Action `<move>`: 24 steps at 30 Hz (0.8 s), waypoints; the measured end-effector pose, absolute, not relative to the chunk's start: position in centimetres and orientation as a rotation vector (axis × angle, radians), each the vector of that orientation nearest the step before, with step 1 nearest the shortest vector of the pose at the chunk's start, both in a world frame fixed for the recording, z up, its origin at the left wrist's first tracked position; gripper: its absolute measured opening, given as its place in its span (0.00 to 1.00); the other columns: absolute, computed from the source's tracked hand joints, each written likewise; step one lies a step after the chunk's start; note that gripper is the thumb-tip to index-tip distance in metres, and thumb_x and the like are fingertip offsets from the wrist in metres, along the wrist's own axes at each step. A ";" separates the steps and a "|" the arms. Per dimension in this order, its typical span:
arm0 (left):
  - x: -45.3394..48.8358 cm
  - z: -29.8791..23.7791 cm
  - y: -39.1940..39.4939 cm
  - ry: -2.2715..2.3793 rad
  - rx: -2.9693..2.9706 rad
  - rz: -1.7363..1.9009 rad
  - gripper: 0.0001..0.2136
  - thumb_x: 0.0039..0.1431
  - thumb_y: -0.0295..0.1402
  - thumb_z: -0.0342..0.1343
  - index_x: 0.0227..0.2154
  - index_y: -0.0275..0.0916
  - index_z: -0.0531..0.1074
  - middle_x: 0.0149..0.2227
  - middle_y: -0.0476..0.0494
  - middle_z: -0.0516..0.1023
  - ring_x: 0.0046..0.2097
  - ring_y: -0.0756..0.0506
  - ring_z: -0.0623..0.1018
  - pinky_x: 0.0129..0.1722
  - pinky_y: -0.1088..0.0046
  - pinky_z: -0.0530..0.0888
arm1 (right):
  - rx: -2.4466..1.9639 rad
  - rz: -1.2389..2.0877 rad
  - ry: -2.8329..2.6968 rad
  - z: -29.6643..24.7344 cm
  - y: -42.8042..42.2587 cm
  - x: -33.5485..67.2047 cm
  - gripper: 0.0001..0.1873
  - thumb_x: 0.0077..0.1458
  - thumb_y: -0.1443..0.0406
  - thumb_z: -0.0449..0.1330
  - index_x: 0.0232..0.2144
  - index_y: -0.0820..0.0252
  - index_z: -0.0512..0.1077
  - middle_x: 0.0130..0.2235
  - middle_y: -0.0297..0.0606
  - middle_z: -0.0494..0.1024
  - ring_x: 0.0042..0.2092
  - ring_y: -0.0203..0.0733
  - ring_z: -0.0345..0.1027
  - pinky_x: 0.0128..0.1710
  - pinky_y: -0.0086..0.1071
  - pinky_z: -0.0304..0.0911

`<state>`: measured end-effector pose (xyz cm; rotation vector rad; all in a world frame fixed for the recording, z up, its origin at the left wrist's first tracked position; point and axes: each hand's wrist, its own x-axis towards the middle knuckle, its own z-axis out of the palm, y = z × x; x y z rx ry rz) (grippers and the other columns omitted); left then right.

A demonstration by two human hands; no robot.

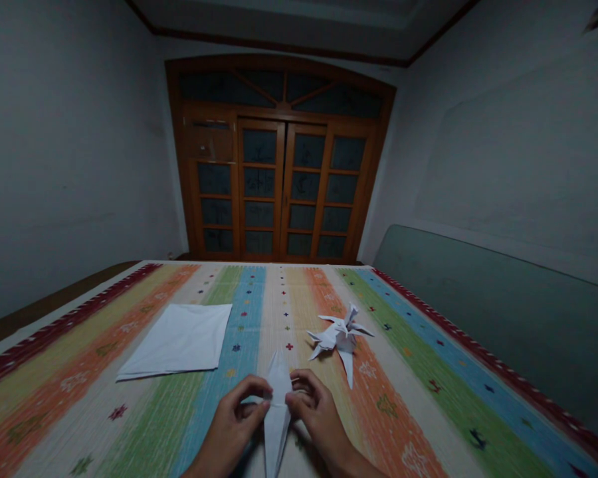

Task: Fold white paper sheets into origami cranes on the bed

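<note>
A narrow, partly folded white paper shape (278, 385) lies on the striped cloth close to me, pointed at both ends. My left hand (232, 425) pinches its left edge with thumb and fingers. My right hand (316, 415) pinches its right edge the same way. Both hands are closed on the paper at its middle. Just beyond my right hand sit folded white paper figures (339, 336) with spread points. A stack of flat white paper sheets (179, 340) lies to the left, apart from my hands.
The surface is covered by a colourful striped cloth (428, 398). A grey-green padded panel (503, 305) runs along the right edge by the wall. Wooden doors with glass panes (279, 192) stand at the far end. The room is dim.
</note>
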<state>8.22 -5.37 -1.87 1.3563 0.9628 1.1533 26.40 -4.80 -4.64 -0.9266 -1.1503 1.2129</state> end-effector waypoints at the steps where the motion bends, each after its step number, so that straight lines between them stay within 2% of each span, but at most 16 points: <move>1: 8.2 -1.8 -5.3 0.977 1.348 1.145 0.19 0.51 0.50 0.69 0.33 0.39 0.75 0.35 0.46 0.80 0.31 0.45 0.79 0.32 0.71 0.74 | -0.907 1.235 -1.143 -4.7 -4.8 26.5 0.29 0.44 0.44 0.73 0.38 0.58 0.75 0.35 0.39 0.79 0.34 0.46 0.75 0.33 0.34 0.69; 6: 7.9 -1.8 -5.0 1.015 1.257 1.133 0.22 0.46 0.53 0.71 0.33 0.39 0.79 0.33 0.44 0.82 0.32 0.42 0.79 0.31 0.70 0.74 | -0.811 1.382 -1.146 -4.7 -5.0 27.0 0.27 0.45 0.46 0.74 0.38 0.58 0.75 0.31 0.33 0.76 0.29 0.39 0.70 0.30 0.31 0.65; 10: 7.7 -2.5 -4.9 0.981 1.247 1.105 0.25 0.44 0.54 0.73 0.35 0.39 0.79 0.33 0.45 0.81 0.32 0.44 0.78 0.32 0.72 0.71 | -0.864 1.351 -1.169 -4.7 -4.9 26.7 0.22 0.41 0.53 0.78 0.31 0.60 0.76 0.27 0.32 0.75 0.28 0.38 0.68 0.29 0.29 0.63; 15: 7.8 -3.3 -4.9 0.887 1.222 1.052 0.26 0.44 0.54 0.74 0.36 0.38 0.77 0.30 0.48 0.78 0.27 0.49 0.74 0.28 0.76 0.65 | -0.898 1.322 -1.178 -4.8 -4.8 26.3 0.19 0.40 0.58 0.77 0.29 0.60 0.74 0.23 0.27 0.71 0.25 0.35 0.63 0.27 0.27 0.58; 19: 8.2 -3.6 -5.0 0.777 1.198 0.985 0.27 0.42 0.54 0.75 0.35 0.39 0.75 0.31 0.50 0.77 0.28 0.49 0.75 0.29 0.76 0.65 | -0.906 1.293 -1.204 -4.9 -5.1 26.2 0.17 0.40 0.61 0.76 0.27 0.59 0.71 0.24 0.25 0.69 0.26 0.34 0.61 0.26 0.25 0.56; 24: 8.5 -3.7 -5.1 0.751 1.190 0.985 0.28 0.41 0.56 0.75 0.34 0.39 0.74 0.28 0.53 0.73 0.24 0.53 0.69 0.26 0.78 0.59 | -0.948 1.258 -1.241 -4.8 -5.7 26.0 0.12 0.43 0.65 0.72 0.28 0.59 0.72 0.23 0.25 0.67 0.25 0.34 0.59 0.24 0.25 0.56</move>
